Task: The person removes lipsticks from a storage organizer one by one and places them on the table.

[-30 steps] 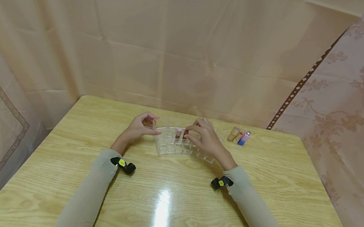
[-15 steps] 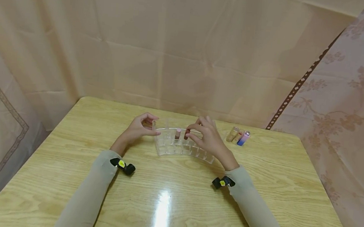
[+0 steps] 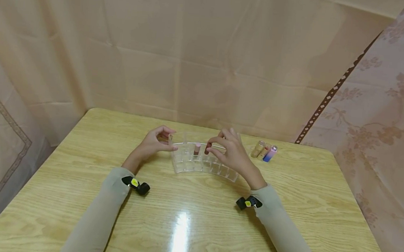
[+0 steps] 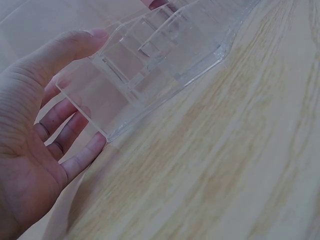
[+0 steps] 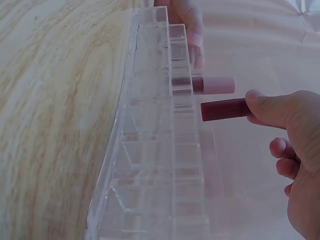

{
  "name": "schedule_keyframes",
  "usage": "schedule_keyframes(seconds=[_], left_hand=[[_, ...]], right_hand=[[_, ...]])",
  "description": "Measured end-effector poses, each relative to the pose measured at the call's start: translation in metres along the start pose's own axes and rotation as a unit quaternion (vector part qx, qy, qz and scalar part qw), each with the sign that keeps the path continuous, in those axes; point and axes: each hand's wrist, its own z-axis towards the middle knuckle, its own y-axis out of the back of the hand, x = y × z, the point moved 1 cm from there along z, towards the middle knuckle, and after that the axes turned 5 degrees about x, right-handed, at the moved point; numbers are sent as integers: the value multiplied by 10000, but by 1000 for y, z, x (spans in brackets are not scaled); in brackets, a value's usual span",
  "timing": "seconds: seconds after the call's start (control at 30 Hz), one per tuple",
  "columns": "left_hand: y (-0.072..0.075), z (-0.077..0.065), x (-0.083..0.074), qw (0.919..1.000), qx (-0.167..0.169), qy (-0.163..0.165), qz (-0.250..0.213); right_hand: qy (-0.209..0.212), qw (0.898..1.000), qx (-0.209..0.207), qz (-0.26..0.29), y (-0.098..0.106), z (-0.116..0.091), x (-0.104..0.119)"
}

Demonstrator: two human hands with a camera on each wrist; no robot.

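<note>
A clear plastic lipstick organizer, stepped and slightly curved, stands on the table. My left hand holds its left end, thumb at the front and fingers behind, as the left wrist view shows. Between thumb and fingertip my right hand pinches a dark red lipstick by its top end. In the right wrist view the lower end of this lipstick is just over the organizer's back row, apart from it. Beside it a pink-capped lipstick stands upright in a back-row compartment.
Right of the organizer, several lipsticks stand on the wooden table: a gold one, a small reddish one and a pink-and-blue one. A beige curtain hangs behind the table's back edge.
My right hand has shifted slightly right and up with the dark red lipstick, so more of the lipstick shows. My left hand has stayed on the organizer's end.
</note>
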Motion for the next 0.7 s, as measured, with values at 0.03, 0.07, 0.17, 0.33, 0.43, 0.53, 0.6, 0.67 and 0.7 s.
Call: schedule_keyframes(seconds=[0.03,0.07,0.17,0.33,0.43,0.53,0.6,0.67,0.7], left_hand=[[0,0,0,10000,1,0,-1],[0,0,0,10000,-2,0,1],[1,-1,0,10000,-20,8,18],[1,-1,-2,10000,-48,29,19],[1,-1,-3,10000,-51,49,13],[1,-2,-3,10000,-47,71,-10],[1,-1,-3,9999,-36,91,-23],[1,-1,-3,9999,-30,122,-26],[1,-1,-2,9999,-28,134,-6]], right_hand=[[7,10000,-6,-20,0,0,0],[1,10000,-3,-34,1,0,0],[-17,10000,23,-40,2,0,0],[-25,10000,26,26,4,1,-1],[-33,10000,19,83,6,1,-2],[-48,9999,17,113,9,1,-1],[-74,9999,17,121,11,1,-1],[-78,9999,-13,124,13,1,-2],[-81,9999,-28,114,14,1,-2]])
